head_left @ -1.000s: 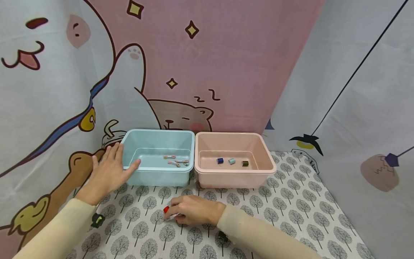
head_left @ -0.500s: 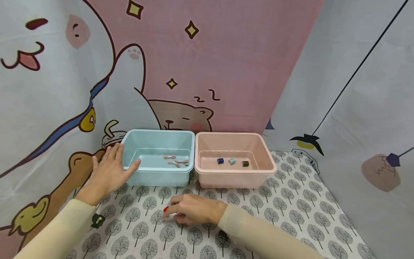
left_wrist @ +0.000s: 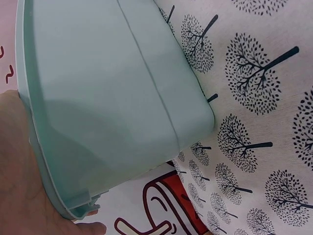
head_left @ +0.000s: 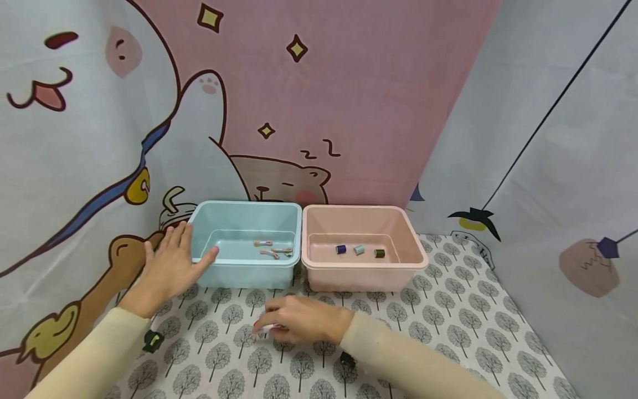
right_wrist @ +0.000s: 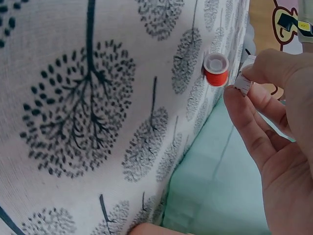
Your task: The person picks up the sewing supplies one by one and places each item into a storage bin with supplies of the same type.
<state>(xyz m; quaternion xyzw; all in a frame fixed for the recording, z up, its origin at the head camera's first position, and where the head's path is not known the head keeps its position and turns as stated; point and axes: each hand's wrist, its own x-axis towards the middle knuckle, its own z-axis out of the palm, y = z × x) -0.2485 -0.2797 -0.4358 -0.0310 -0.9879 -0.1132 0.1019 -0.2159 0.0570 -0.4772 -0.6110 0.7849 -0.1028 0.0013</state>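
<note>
My right hand [head_left: 305,320] pinches a small white piece with fine dark marks [right_wrist: 244,82] between thumb and fingertips, low over the tree-print cloth. Just beyond those fingertips, a red thread spool [right_wrist: 216,77] stands in the right wrist view; the hand mostly covers it in the head view. My left hand [head_left: 171,270] rests at the left end of the light blue bin [head_left: 244,274], fingers extended and thumb along the near rim. Inside that bin lie a few slim, pinkish bundles [head_left: 269,254]. The pink bin [head_left: 364,277] holds dark blue [head_left: 341,249], pale blue [head_left: 359,250] and olive [head_left: 380,253] thread spools.
Both bins stand side by side against the cartoon-print backdrop [head_left: 389,100]. The tree-print cloth [head_left: 443,354] covers the surface in front and to the right. Small dark wrist devices [head_left: 153,341] sit below each forearm.
My right hand has shifted very slightly, and less of the red thread spool shows past its fingers in the head view. The left hand stays on the bin.
</note>
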